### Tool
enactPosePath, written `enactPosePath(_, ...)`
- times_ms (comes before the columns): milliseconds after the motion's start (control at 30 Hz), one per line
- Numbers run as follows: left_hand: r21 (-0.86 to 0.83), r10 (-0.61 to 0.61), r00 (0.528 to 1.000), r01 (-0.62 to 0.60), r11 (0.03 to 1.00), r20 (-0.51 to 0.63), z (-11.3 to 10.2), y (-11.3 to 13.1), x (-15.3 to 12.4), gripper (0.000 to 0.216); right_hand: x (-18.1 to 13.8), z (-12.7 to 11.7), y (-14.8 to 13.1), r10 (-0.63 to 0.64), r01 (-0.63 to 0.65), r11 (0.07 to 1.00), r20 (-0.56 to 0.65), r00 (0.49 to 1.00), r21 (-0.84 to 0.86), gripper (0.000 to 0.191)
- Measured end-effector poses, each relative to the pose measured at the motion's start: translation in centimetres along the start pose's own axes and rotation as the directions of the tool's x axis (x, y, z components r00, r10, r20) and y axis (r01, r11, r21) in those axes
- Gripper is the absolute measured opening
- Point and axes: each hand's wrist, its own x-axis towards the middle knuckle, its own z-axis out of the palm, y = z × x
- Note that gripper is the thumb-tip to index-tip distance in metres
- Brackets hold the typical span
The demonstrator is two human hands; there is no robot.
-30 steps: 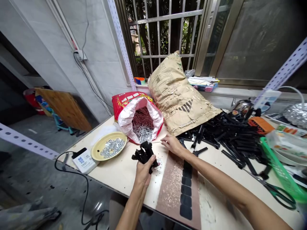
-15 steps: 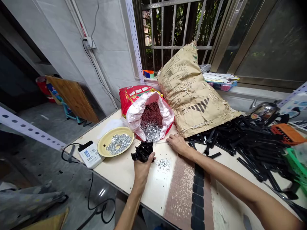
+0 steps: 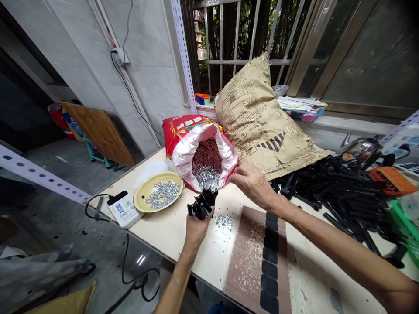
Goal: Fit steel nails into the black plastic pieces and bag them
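My left hand (image 3: pixel 198 229) is closed around black plastic clips (image 3: pixel 202 205) with curved cut-outs, held above the table. Beside them, small silver metal pieces (image 3: pixel 223 223) lie in a loose patch. My right hand (image 3: pixel 252 185) is at the right rim of a red bag (image 3: pixel 204 150) with a white lining, its fingers pinched; what they hold, if anything, is too small to make out. Dark red screws (image 3: pixel 207 157) fill the bag's mouth, with silver screws (image 3: pixel 208 178) at the front. A yellow plate (image 3: pixel 140 203) to the left carries more small silver pieces.
A large tan paper sack (image 3: pixel 258 126) leans against the window. Black plastic parts (image 3: pixel 330 187) are heaped at right, near a green basket (image 3: pixel 406 226) and an orange box (image 3: pixel 393 181). A brown board (image 3: pixel 238 266) bears a row of black pads (image 3: pixel 270 268). A white device (image 3: pixel 123 211) sits by the left edge.
My right hand has lifted off the table beside the bag, its fingers now pinched together. My left hand has shifted slightly right and turned the black clips a little.
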Motion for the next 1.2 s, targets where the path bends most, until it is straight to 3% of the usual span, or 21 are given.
enactPosePath(133,0.085,0.250,0.963,-0.258,0.962,0.098,-0.1,0.1,-0.3,0.026,0.4,-1.4,-0.9,-0.144,0.160,0.981,0.143,0.979,-0.106,0.020)
enactPosePath(233,0.100,0.374,0.912,-0.394,0.914,0.168,0.0,0.5,-0.6,0.028,0.5,-2.3,-0.5,-0.205,0.209,0.978,0.236,0.950,0.007,0.018)
enactPosePath(300,0.093,0.335,0.937,-0.343,0.935,0.098,0.3,1.0,-0.7,0.026,0.3,-2.3,0.7,-0.207,0.161,0.969,0.266,0.941,0.185,0.021)
enactPosePath(367,0.068,0.192,0.981,-0.189,0.980,-0.033,0.7,1.5,-0.8,0.027,-0.6,-1.6,2.6,-0.126,0.035,0.955,0.293,0.948,0.295,0.027)
enactPosePath(433,0.029,0.043,0.991,-0.040,0.999,-0.125,1.1,2.0,-0.8,0.033,-2.4,-0.3,4.7,0.016,-0.104,0.968,0.352,0.936,0.231,0.024)
enactPosePath(500,0.002,-0.027,0.990,0.027,1.000,-0.135,1.3,2.3,-0.8,0.038,-4.8,1.4,6.3,0.119,-0.151,0.988,0.441,0.890,0.038,0.020)
enactPosePath(667,-0.104,-0.007,0.991,-0.007,0.995,-0.136,1.3,2.0,-0.3,0.040,-12.0,3.6,9.1,0.198,-0.150,0.978,0.423,0.884,-0.144,0.020)
enactPosePath(800,-0.241,0.054,0.985,-0.093,0.966,-0.165,1.1,1.6,0.5,0.042,-16.6,2.7,12.6,0.302,-0.229,0.945,0.354,0.885,-0.233,0.028)
enactPosePath(900,-0.284,0.048,0.981,-0.102,0.953,-0.188,1.1,1.3,1.0,0.046,-18.0,1.8,14.6,0.353,-0.282,0.928,0.330,0.876,-0.245,0.029)
enactPosePath(1000,-0.315,0.023,0.981,-0.084,0.945,-0.192,0.8,0.8,1.2,0.046,-17.5,1.0,14.3,0.376,-0.284,0.916,0.357,0.855,-0.285,0.026)
enactPosePath(1100,-0.327,0.007,0.984,-0.066,0.943,-0.178,0.0,0.6,1.1,0.046,-15.2,0.2,11.7,0.535,-0.358,0.818,0.367,0.761,-0.449,0.022)
enactPosePath(1167,-0.317,0.012,0.982,-0.072,0.946,-0.188,-0.5,0.9,0.7,0.047,-12.6,0.2,8.9,0.636,-0.435,0.732,0.297,0.712,-0.524,0.024)
enactPosePath(1200,-0.302,0.015,0.981,-0.075,0.950,-0.195,-0.7,1.3,0.5,0.046,-11.1,0.5,7.4,0.613,-0.440,0.752,0.273,0.742,-0.491,0.024)
